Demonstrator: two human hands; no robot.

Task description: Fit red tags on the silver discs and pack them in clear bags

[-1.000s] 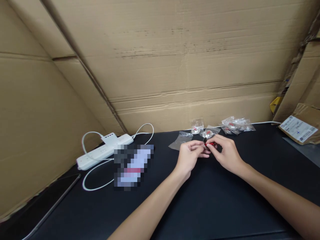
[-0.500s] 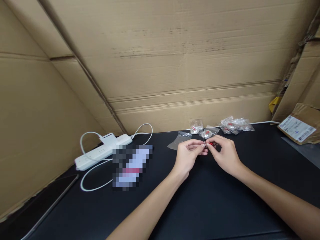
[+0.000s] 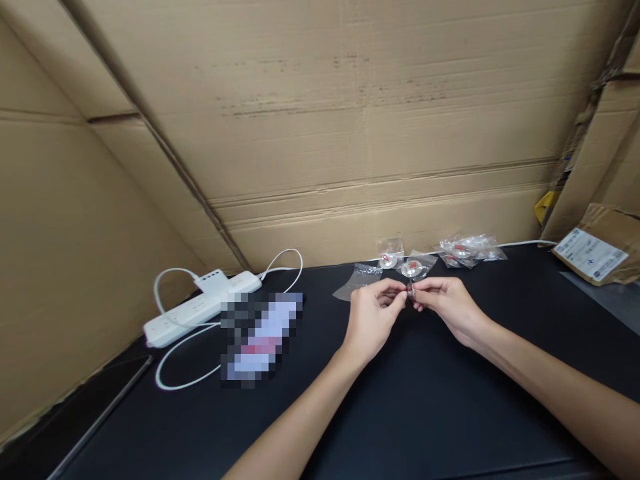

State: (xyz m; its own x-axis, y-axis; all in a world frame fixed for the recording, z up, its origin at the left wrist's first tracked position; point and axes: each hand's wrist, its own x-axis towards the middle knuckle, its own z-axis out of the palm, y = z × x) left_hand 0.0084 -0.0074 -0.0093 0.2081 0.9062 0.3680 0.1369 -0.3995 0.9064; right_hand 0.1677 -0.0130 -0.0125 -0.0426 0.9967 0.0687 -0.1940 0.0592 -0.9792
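Note:
Between my two hands, over the dark table, is a small round metallic piece (image 3: 411, 291), seen nearly edge-on and partly hidden by fingers. My left hand (image 3: 375, 313) is closed, its thumb and fingertips pinching the piece from the left. My right hand (image 3: 449, 305) pinches it from the right, fingers bent. Just beyond the fingertips lies a clear packet (image 3: 412, 268) holding a silvery disc with a red part. A similar packet (image 3: 388, 259) is behind it. Beside my left hand rests a flat clear plastic bag (image 3: 357, 283).
Several more clear packets (image 3: 467, 251) are heaped by the cardboard wall (image 3: 350, 133). On the left are a white power strip (image 3: 200, 310), looped white cable (image 3: 165, 383) and a pixelated object (image 3: 267, 340). A labelled brown package (image 3: 595, 253) lies at the right.
My fingers have shifted on the small piece, and the red part seen by my right fingertips is now hidden. The view has moved slightly.

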